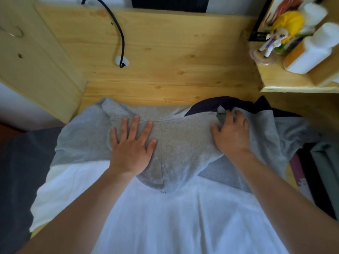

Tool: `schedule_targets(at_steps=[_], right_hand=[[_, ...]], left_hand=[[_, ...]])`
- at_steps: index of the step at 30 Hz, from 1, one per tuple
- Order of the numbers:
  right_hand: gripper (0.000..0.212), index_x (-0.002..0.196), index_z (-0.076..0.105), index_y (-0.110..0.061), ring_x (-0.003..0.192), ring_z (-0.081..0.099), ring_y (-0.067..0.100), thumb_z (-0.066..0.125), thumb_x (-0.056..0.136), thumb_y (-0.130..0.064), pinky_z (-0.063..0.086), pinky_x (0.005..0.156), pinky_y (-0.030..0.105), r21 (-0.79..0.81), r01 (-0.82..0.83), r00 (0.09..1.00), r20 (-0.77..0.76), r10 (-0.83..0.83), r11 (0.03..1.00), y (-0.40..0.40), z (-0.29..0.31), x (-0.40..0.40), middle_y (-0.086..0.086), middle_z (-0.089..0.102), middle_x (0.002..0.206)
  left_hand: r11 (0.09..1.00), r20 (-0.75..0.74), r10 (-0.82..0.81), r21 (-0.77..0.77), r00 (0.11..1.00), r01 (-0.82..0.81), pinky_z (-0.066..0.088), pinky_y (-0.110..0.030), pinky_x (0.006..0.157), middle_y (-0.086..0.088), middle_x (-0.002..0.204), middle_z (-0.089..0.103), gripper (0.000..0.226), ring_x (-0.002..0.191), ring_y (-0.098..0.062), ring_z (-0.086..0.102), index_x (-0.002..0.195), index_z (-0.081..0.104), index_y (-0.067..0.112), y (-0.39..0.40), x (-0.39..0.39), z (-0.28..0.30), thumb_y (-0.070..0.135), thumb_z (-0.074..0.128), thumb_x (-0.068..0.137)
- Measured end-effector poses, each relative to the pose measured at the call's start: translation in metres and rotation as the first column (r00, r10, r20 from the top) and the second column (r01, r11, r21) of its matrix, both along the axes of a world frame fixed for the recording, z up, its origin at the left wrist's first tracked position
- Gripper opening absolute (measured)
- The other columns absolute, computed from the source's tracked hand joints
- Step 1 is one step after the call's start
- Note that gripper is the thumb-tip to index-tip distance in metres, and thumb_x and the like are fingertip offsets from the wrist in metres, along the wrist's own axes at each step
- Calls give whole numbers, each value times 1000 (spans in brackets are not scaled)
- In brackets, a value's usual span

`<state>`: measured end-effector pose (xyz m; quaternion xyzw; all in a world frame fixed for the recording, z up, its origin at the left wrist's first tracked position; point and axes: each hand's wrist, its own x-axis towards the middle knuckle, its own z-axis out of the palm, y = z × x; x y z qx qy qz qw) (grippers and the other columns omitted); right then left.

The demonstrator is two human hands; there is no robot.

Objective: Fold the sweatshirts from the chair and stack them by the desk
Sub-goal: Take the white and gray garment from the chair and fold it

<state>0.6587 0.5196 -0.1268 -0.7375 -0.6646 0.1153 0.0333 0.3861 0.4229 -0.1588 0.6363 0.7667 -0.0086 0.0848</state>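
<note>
we have the grey sweatshirt [183, 142] spread at the near edge of the wooden bench [165, 52], its hood lying flat on top and pointing back toward us, its body running left to right across our view. that left-to-right line is its long axis, and both hands sit on it, one toward each end of the hood.

our left hand [132, 145] lies flat with fingers straight and spread, pressing the left half of the hood down and gripping nothing. our right hand [232, 134] is on the right shoulder area; its fingers are bent and seem to bunch or pinch the grey cloth near the collar, though we cannot tell for sure how firm that hold is. a dark navy garment [211, 103] shows from under the far right edge of the sweatshirt, touching it.

in our judgement the fold is only beginning: the hood is being smoothed, and the sleeves hang off to either side, the left one over the bench edge. the next fold likely brings a side inward across the long axis, and the right hand is nearer to the loose right sleeve [286, 136], so it is the better placed to lift it. the left hand would do well as an anchor so the hood does not slide.

a black cable [119, 30] and a small figurine [278, 32] stand well apart, farther back.
</note>
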Motion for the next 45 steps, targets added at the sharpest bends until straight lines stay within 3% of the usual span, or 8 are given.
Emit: schedule_targets(at_steps=[8,12,16,21,27,32,37,45], right_hand=[[28,111,62,-4,96,60,35,48,102,-27,48,79,39,77,136,953,-281,-110,988,-19,24,-2,15,64,102],[45,140,45,-11,121,46,42,51,96,-13,43,97,50,-4,60,997,-55,-60,998,-25,17,-4,22,49,132],[53,145,47,-9,132,37,45,46,93,-15,33,111,54,395,-194,970,-60,235,898,-25,27,-59,24,42,147],[69,160,16,-32,154,3,31,1,99,-60,8,124,52,-21,-459,888,19,460,888,-34,-12,-96,3,9,168],[59,157,30,-23,152,10,39,23,102,-43,11,121,60,-6,-367,924,116,365,930,-24,-9,-94,11,19,165],[56,150,41,-13,151,18,40,41,99,-36,14,120,58,236,-552,807,-90,583,800,-70,6,-206,15,29,161],[65,157,30,-19,153,14,35,33,100,-50,13,123,54,115,-603,798,100,595,789,-87,-32,-230,11,21,166],[69,156,30,-17,152,18,31,35,95,-50,23,121,52,184,-585,811,111,575,790,-66,-35,-195,10,27,164]], left_hand=[[999,14,-44,-9,999,44,0,-61,123,4,172,-2,67,157,-29,-8,159,9,50,-2,-6,5,68,3,95],[987,13,-120,113,993,118,7,-65,121,-4,171,11,59,157,-36,4,154,39,42,-4,-4,17,57,23,99],[969,83,-191,174,978,174,8,-60,123,-7,169,23,55,156,-36,13,155,36,37,-17,32,16,54,28,103],[975,242,-221,33,945,219,-5,-43,127,-2,170,19,72,158,-23,8,161,23,33,-21,30,13,61,22,94],[869,548,184,298,816,-396,44,-33,103,-2,126,64,30,120,-24,55,122,67,14,-89,-85,36,17,56,94],[347,375,906,-388,198,-854,49,-49,98,-23,125,64,56,114,-42,61,127,62,6,-192,-205,-10,51,43,99],[174,369,744,-912,-557,-372,57,-42,68,-22,90,69,44,78,-35,68,97,74,8,-217,-213,-38,49,60,96],[162,522,232,-853,-821,-496,56,-33,80,-15,103,64,39,89,-23,62,142,50,-7,-204,-214,-36,8,42,106]])
